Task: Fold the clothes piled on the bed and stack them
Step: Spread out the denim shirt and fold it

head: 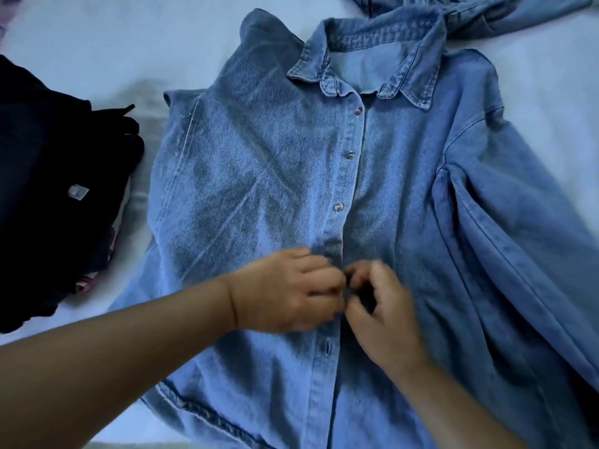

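Observation:
A blue denim shirt [275, 157] lies front up on the white bed [97, 43], collar at the far end, three buttons done up along its placket. My left hand [285, 293] pinches the placket's left edge at mid-shirt. Right beside it, my right hand [382, 306] pinches the right edge, fingertips almost meeting the left hand's. The button between them is hidden by my fingers. The right sleeve spreads out to the lower right.
A stack of dark folded clothes [48, 189] with a small white tag sits at the left edge of the bed. Another denim garment [486, 14] lies bunched at the top right, touching the shirt's collar.

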Tool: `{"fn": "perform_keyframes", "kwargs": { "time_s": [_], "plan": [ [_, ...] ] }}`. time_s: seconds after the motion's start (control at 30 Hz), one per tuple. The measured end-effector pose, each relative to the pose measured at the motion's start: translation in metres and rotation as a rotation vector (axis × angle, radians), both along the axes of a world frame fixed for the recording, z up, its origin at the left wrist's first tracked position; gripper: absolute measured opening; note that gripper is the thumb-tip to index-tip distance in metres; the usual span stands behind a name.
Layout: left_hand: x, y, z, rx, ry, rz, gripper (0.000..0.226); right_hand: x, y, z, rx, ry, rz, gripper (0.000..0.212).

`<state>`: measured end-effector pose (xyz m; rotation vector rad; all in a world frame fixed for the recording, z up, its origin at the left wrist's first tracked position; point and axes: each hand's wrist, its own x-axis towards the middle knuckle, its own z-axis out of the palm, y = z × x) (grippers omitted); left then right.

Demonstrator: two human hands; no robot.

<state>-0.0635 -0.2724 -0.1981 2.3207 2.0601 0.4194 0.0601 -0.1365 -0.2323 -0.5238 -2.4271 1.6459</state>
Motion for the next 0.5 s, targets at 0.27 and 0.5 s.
{"fn": "perform_keyframes", "kwargs": {
  "time_s": [0.27, 0.5],
  "plan": [
    [0.032, -0.007, 0.006, -0.246, 0.079, -0.252, 0.028, 0.064, 0.002, -0.005, 0.366, 0.131, 0.187, 0.011],
    [0.03, -0.023, 0.012, -0.177, 0.109, -0.115, 0.024, 0.054, -0.007, -0.001, 0.649, 0.251, 0.399, 0.013]
  ]
}}
